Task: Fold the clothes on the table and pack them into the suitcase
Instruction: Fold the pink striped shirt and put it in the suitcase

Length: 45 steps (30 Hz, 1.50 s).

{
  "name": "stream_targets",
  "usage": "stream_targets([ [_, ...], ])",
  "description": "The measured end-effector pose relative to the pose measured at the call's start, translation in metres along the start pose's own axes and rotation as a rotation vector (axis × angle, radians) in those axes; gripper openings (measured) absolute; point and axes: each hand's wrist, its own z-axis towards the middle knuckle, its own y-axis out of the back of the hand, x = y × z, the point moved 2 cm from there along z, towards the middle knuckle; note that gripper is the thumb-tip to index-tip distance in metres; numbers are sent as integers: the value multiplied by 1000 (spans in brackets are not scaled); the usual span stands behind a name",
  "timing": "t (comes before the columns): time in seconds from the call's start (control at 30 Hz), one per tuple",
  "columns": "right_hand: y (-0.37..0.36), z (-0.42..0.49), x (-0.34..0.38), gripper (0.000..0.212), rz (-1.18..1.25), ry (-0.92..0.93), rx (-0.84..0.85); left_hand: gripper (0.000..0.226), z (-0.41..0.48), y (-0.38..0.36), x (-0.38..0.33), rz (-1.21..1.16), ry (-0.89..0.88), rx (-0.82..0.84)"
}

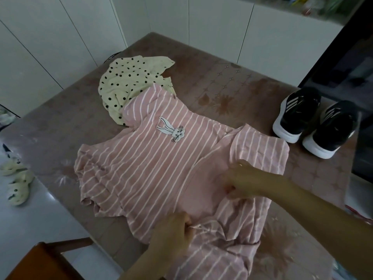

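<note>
Head view: the left hand [171, 229], at 6 o'clock, pinches the pink white-striped fabric shirt [151, 158]. The right hand [242, 178], at 4 o'clock, knuckles up, pinches it too.

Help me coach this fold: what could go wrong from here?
1. The pink striped top overlaps the dotted garment; pulling may drag it along.
2. Fabric is bunched by the left hand and right hand, so creases could get folded in.
3. Its sleeve lies near the black sneakers and might brush them.
</note>
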Motion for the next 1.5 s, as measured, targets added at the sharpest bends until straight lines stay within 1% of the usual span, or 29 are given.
stream_targets([
  [0.03, 8, 3, 0, 5, 71, 12, -95, 25, -2, 3, 4, -89, 11, -54],
  [0.07, 15, 7, 0, 5, 136, 11, -209, 22, -5, 7, 9, -131, 25, -93],
  [0.13, 24, 15, 1, 8, 215, -2, -424, 19, -12, 12, 23, -161, 101, -95],
  [0.2, 22, 26, 5, 10, 83, 35, -619, 24, -18, 15, 32, -167, 172, -75],
  [0.23, 17, 31, 7, 12, -14, 49, -670, 31, -21, 16, 35, -149, 179, -73],
  [0.27, 9, 37, 6, 13, -107, 48, -686, 36, -23, 18, 36, -120, 182, -57],
  [0.3, 3, 40, 2, 17, -167, 17, -670, 39, -25, 20, 36, -95, 185, -43],
  [0.33, 0, 42, -5, 25, -173, -42, -650, 37, -26, 21, 37, -61, 192, -21],
  [0.4, -3, 36, -29, 41, -58, -224, -684, 27, -28, 27, 36, -26, 192, -26],
  [0.47, -4, 18, -55, 50, 100, -406, -706, 15, -29, 32, 30, -4, 39, -133],
  [0.5, -7, 10, -64, 50, 120, -435, -702, 14, -31, 32, 26, -15, -30, -167],
  [0.57, -12, -1, -72, 42, 100, -388, -674, 15, -31, 29, 16, -21, -139, -197],
  [0.63, -17, -2, -77, 31, 57, -367, -691, 18, -29, 26, 11, -14, -167, -188],
  [0.67, -17, -2, -82, 29, 59, -413, -703, 20, -29, 25, 13, -17, -157, -171],
  [0.73, -15, 0, -96, 34, 131, -577, -695, 26, -30, 23, 23, 11, -115, -132],
  [0.77, -12, 1, -105, 36, 181, -640, -680, 34, -31, 21, 30, 31, -71, -102],
  [0.8, -8, 3, -113, 38, 225, -678, -661, 48, -31, 21, 36, 49, -2, -62],
  [0.83, -5, 7, -122, 40, 270, -697, -633, 62, -32, 21, 41, 52, 63, -31],
  [0.87, -2, 12, -130, 42, 302, -701, -608, 69, -35, 22, 45, 35, 128, 19],
  [0.93, 4, 22, -147, 47, 341, -684, -547, 60, -40, 26, 49, -40, 218, 110],
  [1.0, 11, 31, -158, 51, 350, -691, -457, 57, -43, 28, 50, -149, 264, 188],
  [1.07, 18, 40, -163, 50, 297, -689, -382, 46, -46, 27, 52, -209, 258, 217],
  [1.13, 21, 46, -164, 41, 231, -684, -352, 31, -47, 26, 51, -201, 277, 210],
  [1.2, 21, 48, -164, 38, 191, -692, -346, 31, -46, 27, 52, -153, 299, 187],
  [1.27, 24, 46, -169, 36, 198, -727, -414, 31, -47, 29, 52, -122, 314, 185],
  [1.37, 32, 35, -178, 33, 270, -823, -621, 21, -54, 29, 60, -93, 349, 207],
  [1.4, 33, 32, -179, 33, 301, -846, -667, 21, -58, 29, 63, -79, 374, 218],
  [1.43, 31, 32, -180, 32, 325, -849, -680, 24, -62, 28, 65, -70, 403, 226],
  [1.5, 22, 35, -177, 33, 370, -798, -629, 32, -67, 31, 66, -45, 450, 216],
])
